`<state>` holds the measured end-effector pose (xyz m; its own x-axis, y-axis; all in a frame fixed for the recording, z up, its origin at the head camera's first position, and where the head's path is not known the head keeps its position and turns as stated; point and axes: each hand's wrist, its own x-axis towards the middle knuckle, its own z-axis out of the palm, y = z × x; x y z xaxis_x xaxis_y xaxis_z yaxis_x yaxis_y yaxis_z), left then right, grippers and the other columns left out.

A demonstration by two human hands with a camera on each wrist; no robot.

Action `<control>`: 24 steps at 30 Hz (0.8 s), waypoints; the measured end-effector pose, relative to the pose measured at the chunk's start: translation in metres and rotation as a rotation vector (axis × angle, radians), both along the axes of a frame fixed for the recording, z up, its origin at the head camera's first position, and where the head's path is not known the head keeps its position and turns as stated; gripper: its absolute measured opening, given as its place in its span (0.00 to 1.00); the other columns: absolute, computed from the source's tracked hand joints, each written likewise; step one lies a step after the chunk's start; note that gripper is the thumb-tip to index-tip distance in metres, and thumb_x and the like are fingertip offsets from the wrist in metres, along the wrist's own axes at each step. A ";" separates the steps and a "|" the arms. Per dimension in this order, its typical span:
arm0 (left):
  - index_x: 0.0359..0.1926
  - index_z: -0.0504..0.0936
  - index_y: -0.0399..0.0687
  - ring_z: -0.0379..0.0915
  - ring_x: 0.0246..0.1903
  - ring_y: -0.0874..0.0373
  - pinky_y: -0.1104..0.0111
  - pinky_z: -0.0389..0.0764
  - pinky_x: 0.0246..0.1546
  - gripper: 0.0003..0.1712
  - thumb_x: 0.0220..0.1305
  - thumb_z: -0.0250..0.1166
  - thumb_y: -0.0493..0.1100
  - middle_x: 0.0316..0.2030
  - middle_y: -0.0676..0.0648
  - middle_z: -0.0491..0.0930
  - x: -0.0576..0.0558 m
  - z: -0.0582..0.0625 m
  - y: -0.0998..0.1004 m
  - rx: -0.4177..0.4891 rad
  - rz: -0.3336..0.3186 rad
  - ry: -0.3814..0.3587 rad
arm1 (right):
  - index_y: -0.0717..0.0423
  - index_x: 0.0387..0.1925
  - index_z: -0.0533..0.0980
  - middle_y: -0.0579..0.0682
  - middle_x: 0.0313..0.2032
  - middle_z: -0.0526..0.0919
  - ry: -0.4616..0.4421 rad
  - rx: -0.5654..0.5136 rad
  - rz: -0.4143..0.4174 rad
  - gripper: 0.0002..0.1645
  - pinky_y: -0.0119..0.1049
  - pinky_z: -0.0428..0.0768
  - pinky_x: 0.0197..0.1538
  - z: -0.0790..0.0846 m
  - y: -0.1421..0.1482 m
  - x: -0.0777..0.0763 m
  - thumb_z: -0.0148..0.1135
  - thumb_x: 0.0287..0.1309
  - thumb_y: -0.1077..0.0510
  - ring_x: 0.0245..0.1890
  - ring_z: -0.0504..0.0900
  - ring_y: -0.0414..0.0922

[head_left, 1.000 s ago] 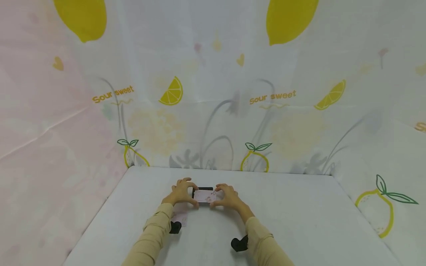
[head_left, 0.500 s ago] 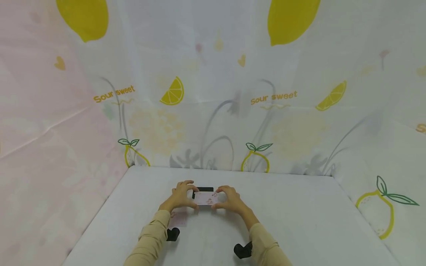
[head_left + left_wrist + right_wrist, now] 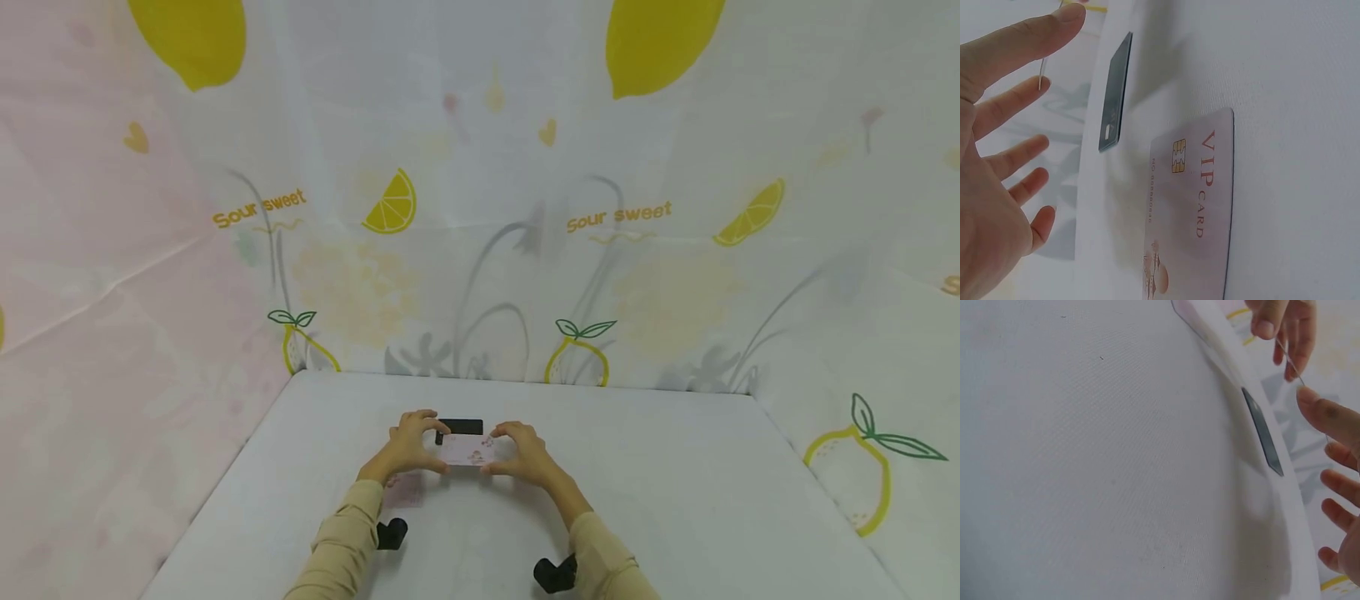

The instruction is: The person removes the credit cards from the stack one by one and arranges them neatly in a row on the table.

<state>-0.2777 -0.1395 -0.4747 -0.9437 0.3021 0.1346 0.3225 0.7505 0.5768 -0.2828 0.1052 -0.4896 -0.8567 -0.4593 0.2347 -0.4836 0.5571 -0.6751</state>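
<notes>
Head view: pink patterned card (image 3: 467, 450) held up above white table (image 3: 637, 483), broad face showing.
Left hand (image 3: 408, 446): pinches the pink patterned card's left end between thumb and forefinger; other fingers fanned apart.
Right hand (image 3: 527, 454): pinches the opposite end, thumb and forefinger; remaining fingers spread.
Dark card (image 3: 461, 426): flat on table, partly hidden behind the held one.
VIP card (image 3: 1191, 206): lies on table near left forearm; red lettering, gold chip; small number line mostly blurred.
Sleeves (image 3: 341, 533): beige, rucked; black device (image 3: 555, 575) at each wrist.
Backdrop (image 3: 480, 150): lemon print, "Sour sweet" twice in orange.
</notes>
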 end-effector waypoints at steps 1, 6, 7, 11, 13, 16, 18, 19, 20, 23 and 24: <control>0.42 0.82 0.50 0.56 0.60 0.34 0.37 0.59 0.48 0.30 0.32 0.80 0.48 0.59 0.35 0.67 0.001 0.000 0.000 0.005 0.005 -0.003 | 0.62 0.46 0.75 0.61 0.53 0.76 0.009 0.002 0.001 0.32 0.67 0.63 0.50 0.000 0.000 0.001 0.76 0.39 0.51 0.56 0.68 0.62; 0.39 0.82 0.49 0.56 0.60 0.35 0.38 0.58 0.49 0.30 0.30 0.81 0.48 0.58 0.35 0.68 0.005 -0.001 0.001 0.018 0.024 0.005 | 0.61 0.46 0.76 0.60 0.52 0.76 0.008 0.003 0.014 0.32 0.66 0.63 0.49 -0.001 0.001 0.005 0.75 0.40 0.50 0.55 0.69 0.62; 0.39 0.82 0.49 0.56 0.60 0.35 0.39 0.58 0.49 0.30 0.29 0.81 0.48 0.58 0.35 0.69 0.006 -0.002 0.001 0.018 0.028 0.004 | 0.61 0.46 0.76 0.60 0.52 0.76 0.007 0.004 0.018 0.32 0.66 0.63 0.50 -0.002 0.001 0.006 0.75 0.40 0.50 0.54 0.69 0.62; 0.39 0.82 0.49 0.56 0.59 0.36 0.39 0.58 0.48 0.30 0.29 0.82 0.49 0.58 0.36 0.69 0.010 -0.006 0.002 0.003 0.044 0.007 | 0.61 0.46 0.75 0.61 0.52 0.76 0.010 0.011 0.029 0.32 0.66 0.64 0.50 -0.004 0.001 0.010 0.76 0.40 0.50 0.54 0.70 0.61; 0.38 0.82 0.49 0.56 0.59 0.35 0.39 0.58 0.48 0.30 0.29 0.82 0.49 0.57 0.36 0.69 0.012 -0.008 0.002 0.000 0.052 0.008 | 0.61 0.46 0.75 0.61 0.51 0.76 0.019 0.018 0.034 0.32 0.66 0.64 0.50 -0.005 0.001 0.011 0.76 0.40 0.50 0.54 0.70 0.62; 0.38 0.82 0.49 0.56 0.59 0.35 0.39 0.58 0.48 0.30 0.28 0.82 0.49 0.57 0.35 0.70 0.015 -0.008 0.003 0.002 0.054 0.013 | 0.62 0.46 0.75 0.61 0.51 0.76 0.025 0.030 0.032 0.32 0.65 0.65 0.49 -0.006 0.001 0.013 0.76 0.40 0.50 0.53 0.70 0.62; 0.38 0.82 0.49 0.56 0.59 0.35 0.39 0.58 0.48 0.30 0.28 0.82 0.49 0.57 0.35 0.70 0.016 -0.008 0.003 -0.004 0.054 0.016 | 0.62 0.45 0.75 0.61 0.51 0.76 0.027 0.036 0.029 0.32 0.65 0.65 0.49 -0.006 0.001 0.014 0.76 0.39 0.50 0.53 0.70 0.62; 0.38 0.82 0.49 0.57 0.59 0.35 0.39 0.58 0.48 0.30 0.27 0.82 0.49 0.57 0.35 0.70 0.016 -0.008 0.004 -0.008 0.054 0.020 | 0.62 0.45 0.75 0.61 0.50 0.77 0.024 0.037 0.025 0.33 0.65 0.65 0.49 -0.007 0.001 0.015 0.76 0.39 0.49 0.53 0.70 0.62; 0.38 0.82 0.48 0.57 0.59 0.35 0.39 0.58 0.48 0.30 0.27 0.82 0.49 0.56 0.34 0.70 0.016 -0.009 0.004 -0.015 0.054 0.027 | 0.62 0.45 0.75 0.61 0.50 0.77 0.025 0.038 0.020 0.33 0.65 0.65 0.49 -0.007 0.001 0.016 0.76 0.39 0.49 0.53 0.70 0.62; 0.38 0.83 0.49 0.57 0.59 0.35 0.39 0.58 0.47 0.30 0.27 0.82 0.49 0.57 0.35 0.69 0.017 -0.012 0.004 -0.023 0.058 0.028 | 0.62 0.45 0.75 0.61 0.50 0.77 0.030 0.044 0.007 0.33 0.65 0.65 0.49 -0.010 0.002 0.017 0.76 0.38 0.49 0.52 0.70 0.62; 0.38 0.83 0.49 0.57 0.59 0.35 0.40 0.58 0.47 0.30 0.27 0.82 0.49 0.57 0.35 0.69 0.017 -0.013 0.004 -0.020 0.060 0.027 | 0.61 0.45 0.75 0.61 0.50 0.77 0.031 0.043 0.003 0.33 0.65 0.65 0.49 -0.011 0.002 0.017 0.76 0.38 0.49 0.52 0.70 0.62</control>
